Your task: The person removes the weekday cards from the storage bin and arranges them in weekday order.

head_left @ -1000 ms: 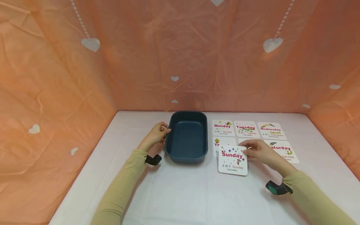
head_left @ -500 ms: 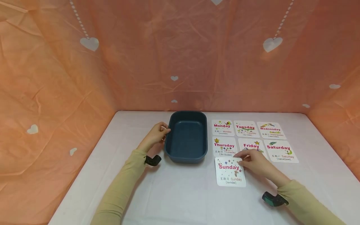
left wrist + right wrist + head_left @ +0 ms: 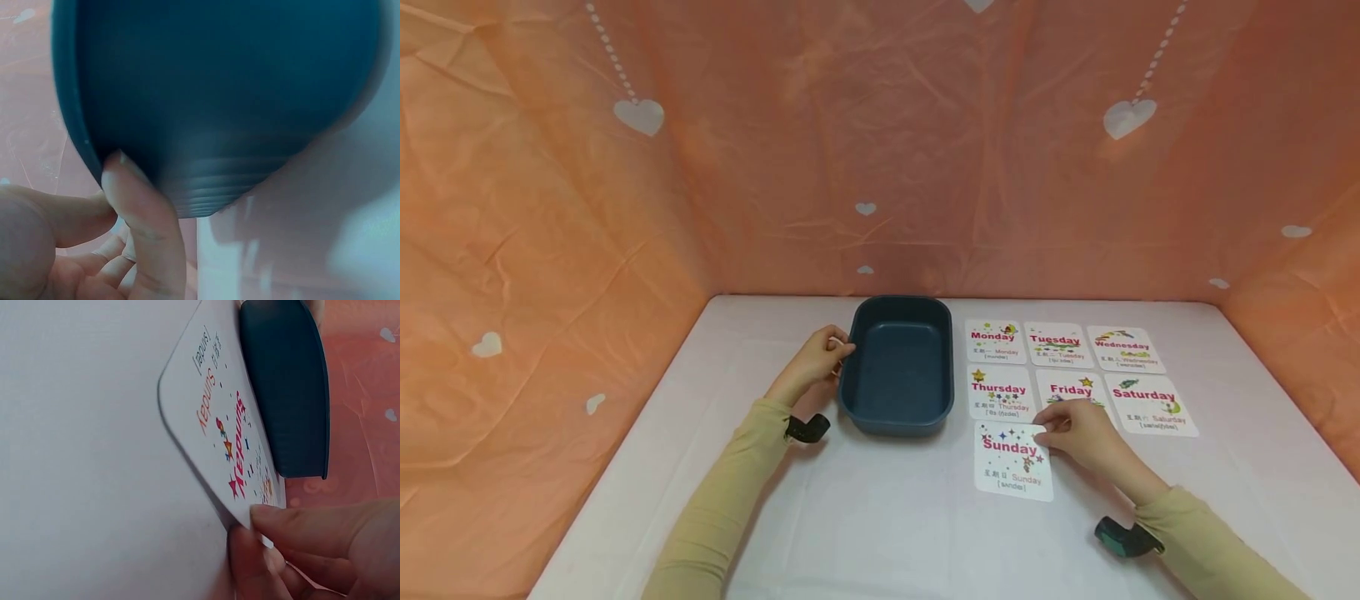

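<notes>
My right hand (image 3: 1078, 433) pinches the upper right corner of the white Sunday card (image 3: 1013, 462) between thumb and finger. In the right wrist view that corner of the Sunday card (image 3: 212, 406) is tilted slightly up, with a finger under it. The card lies just below the Thursday card (image 3: 1000, 393). On the left, my left hand (image 3: 816, 360) pinches the left rim of a dark blue rectangular bin (image 3: 897, 427). The left wrist view shows thumb and finger on either side of the wall of the bin (image 3: 219, 81).
Flat on the white table (image 3: 880, 517) lie the Monday (image 3: 996, 342), Tuesday (image 3: 1058, 345), Wednesday (image 3: 1126, 348), Friday (image 3: 1071, 388) and Saturday (image 3: 1152, 406) cards, in two rows right of the bin. Behind the table hangs an orange cloth (image 3: 880, 150) with white hearts.
My right hand has brought the Sunday card down and slightly left, off the Thursday card, to the spot below it. My left hand and the bin have stayed put.
</notes>
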Demonstrator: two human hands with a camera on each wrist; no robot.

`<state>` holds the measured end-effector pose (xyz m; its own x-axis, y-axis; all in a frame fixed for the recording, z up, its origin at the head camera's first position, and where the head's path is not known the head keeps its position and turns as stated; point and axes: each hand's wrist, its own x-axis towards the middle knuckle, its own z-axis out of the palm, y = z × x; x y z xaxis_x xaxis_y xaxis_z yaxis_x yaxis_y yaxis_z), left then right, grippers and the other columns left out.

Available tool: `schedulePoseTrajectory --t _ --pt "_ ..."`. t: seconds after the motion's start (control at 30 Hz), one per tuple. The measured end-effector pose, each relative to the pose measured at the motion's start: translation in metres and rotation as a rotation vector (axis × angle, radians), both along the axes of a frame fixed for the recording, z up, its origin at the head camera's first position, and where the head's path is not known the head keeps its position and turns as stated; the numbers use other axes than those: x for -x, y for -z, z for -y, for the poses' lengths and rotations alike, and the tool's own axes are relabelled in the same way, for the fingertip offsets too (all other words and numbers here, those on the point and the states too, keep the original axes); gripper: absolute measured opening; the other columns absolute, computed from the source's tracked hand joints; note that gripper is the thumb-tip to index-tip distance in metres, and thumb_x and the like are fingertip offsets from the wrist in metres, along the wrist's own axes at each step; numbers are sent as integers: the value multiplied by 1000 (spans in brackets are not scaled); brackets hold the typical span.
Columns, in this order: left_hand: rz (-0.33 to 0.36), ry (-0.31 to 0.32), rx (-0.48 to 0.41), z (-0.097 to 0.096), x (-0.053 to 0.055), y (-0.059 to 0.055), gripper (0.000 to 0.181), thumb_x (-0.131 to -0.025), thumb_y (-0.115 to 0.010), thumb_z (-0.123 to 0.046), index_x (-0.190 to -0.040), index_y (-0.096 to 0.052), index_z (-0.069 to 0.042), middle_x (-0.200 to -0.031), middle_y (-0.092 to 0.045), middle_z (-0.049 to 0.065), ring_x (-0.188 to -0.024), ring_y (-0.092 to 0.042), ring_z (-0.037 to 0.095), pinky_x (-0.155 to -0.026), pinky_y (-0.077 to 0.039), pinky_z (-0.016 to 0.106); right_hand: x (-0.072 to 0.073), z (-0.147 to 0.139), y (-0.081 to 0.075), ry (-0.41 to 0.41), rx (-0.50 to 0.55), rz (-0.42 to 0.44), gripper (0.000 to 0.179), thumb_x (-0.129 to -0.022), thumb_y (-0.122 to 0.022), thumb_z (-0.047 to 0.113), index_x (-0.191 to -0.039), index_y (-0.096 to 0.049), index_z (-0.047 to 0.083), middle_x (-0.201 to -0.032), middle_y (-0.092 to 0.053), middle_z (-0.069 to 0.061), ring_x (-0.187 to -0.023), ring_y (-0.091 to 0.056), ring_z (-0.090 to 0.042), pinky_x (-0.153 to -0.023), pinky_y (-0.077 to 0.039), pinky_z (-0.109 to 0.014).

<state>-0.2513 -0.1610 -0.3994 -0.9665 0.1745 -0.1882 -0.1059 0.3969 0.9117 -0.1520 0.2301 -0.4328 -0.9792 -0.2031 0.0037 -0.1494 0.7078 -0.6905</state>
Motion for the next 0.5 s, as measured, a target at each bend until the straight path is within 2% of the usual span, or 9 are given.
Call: schedulePoseTrajectory --t 0.17,0.5 --pt "4 3 7 1 -1 0 17 -99 -54 -12 -108 -46 0 -69 -46 8 -53 -45 16 -47 -45 29 2 0 -1 3 8 31 16 -73 -79 3 -88 -72 2 -71 -57 1 -66 -50 -16 -58 -42 -25" --pt "-4 5 5 -1 0 -2 15 -99 -53 -12 -107 -46 0 -68 -45 7 -53 -44 16 -47 -44 29 3 1 -1 5 1 28 15 -72 -80 3 -85 -71 4 -70 -57 1 -67 -50 -16 -60 -42 -26"
